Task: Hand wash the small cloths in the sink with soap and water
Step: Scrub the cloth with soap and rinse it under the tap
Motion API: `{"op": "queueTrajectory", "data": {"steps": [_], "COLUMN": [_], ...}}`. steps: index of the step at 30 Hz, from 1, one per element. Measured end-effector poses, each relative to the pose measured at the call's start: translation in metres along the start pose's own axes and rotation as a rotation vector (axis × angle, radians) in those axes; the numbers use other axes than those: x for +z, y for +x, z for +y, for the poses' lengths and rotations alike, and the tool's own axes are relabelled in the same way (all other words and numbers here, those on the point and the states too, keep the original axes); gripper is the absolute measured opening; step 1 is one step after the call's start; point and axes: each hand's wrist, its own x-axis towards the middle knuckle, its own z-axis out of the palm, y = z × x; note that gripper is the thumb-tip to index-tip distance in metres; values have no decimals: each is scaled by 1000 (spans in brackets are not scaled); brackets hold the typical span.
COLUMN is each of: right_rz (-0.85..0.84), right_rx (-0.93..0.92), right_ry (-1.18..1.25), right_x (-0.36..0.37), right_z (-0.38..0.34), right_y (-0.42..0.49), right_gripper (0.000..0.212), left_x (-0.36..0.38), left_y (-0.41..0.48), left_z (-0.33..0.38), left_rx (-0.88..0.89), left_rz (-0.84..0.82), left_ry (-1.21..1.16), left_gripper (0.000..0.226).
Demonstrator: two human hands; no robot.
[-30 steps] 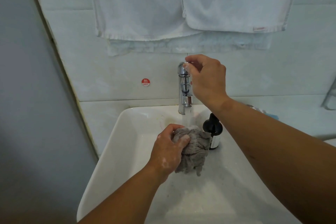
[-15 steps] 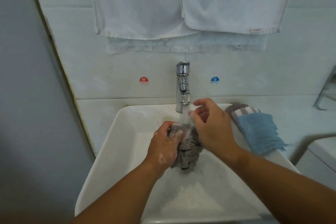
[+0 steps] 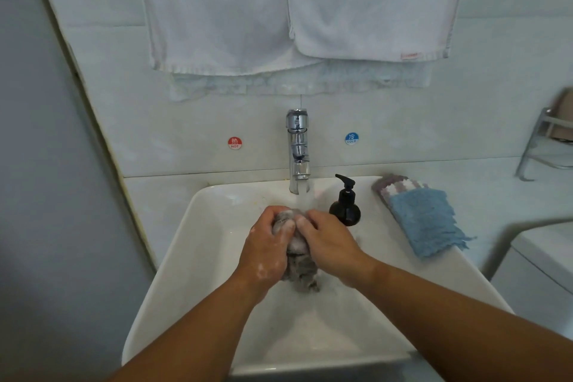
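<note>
Your left hand (image 3: 266,245) and right hand (image 3: 328,242), forearms converging from 6 o'clock, both clench the bunched grey terry cloth (image 3: 302,270), long axis running 12-to-6, mid white ceramic sink (image 3: 192,257); chrome tap (image 3: 298,149) runs at 12 o'clock.

White counter (image 3: 490,192): sink (image 3: 198,226), blue cloth (image 3: 424,220) draped over sink's right rim

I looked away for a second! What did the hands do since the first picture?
The right hand let go of the faucet, came down and took hold of the gray cloth, so both hands grip it now. The left hand kept holding the cloth under the running water. The soap bottle and the blue cloth stayed where they were.
</note>
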Motion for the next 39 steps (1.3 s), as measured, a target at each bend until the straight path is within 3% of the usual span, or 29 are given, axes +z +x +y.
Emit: {"op": "queueTrajectory", "data": {"steps": [4,7,11,13,16,21,24,27,32,35,37,39], "right_rz": [162,254,192,146,111,302,243,153,254,175,119,156], "right_rx": [-75,-25,156,138,75,57,124,53,42,-11,-73,-86], "right_ry": [116,199,228,265,392,279,288,135,140,46,-19,70], "right_x": [-1,-4,-3,-1,4,-11,-3,10,0,8,11,9], "right_z": [-3,-1,4,1,-6,-2,2,-1,-6,-2,-5,-9], "right_y": [4,8,3,-5,-16,3,2,-8,17,8,-2,-2], "right_gripper": [15,15,19,13,23,14,9,20,21,29,17,7], "left_x": [4,12,20,22,25,36,32,26,33,28,22,20], "left_y": [-2,-4,-3,4,12,0,5,18,4,8,19,20], "left_z": [-2,-3,4,9,19,21,20,15,18,22,18,14], "left_rx": [9,-26,-42,-46,-82,-31,-26,-73,-54,-28,-33,-65], "left_rz": [-17,-80,-79,-17,100,43,70,128,47,116,158,154], "left_ry": [24,29,56,69,46,73,70,68,65,102,105,83], "left_gripper": [16,22,24,25,20,12,12,9,19,12,8,11]}}
